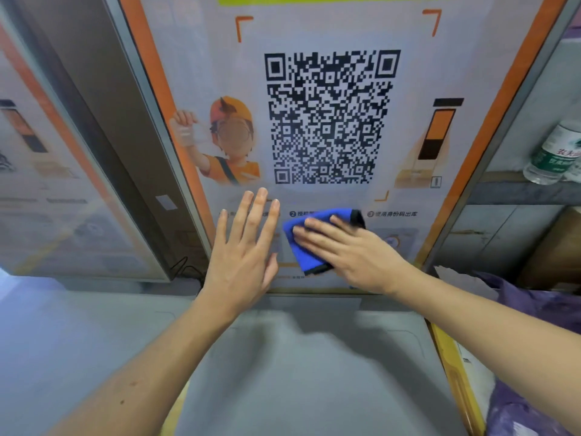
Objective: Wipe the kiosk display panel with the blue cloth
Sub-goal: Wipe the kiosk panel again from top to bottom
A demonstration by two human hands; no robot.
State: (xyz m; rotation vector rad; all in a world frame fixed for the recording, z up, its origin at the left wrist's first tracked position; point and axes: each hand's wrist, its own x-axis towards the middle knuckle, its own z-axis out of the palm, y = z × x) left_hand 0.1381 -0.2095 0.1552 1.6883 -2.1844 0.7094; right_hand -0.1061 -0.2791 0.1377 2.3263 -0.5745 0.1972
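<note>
Pressing the one blue cloth [309,239] flat against the lower panel [408,42] with straight fingers, the right hand [349,250] lies over it. The cloth's long axis runs roughly up-down. The left hand [243,247] rests open just beside it, holding nothing. Unwiped panel lies mostly above both hands.

Left hand [243,247] and right hand [349,250] both flat, fingers straight

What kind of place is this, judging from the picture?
Probably a parcel pickup station: the kiosk display panel shows a QR code, a cartoon courier and numbered steps, with a water bottle shelved beside it.
</note>
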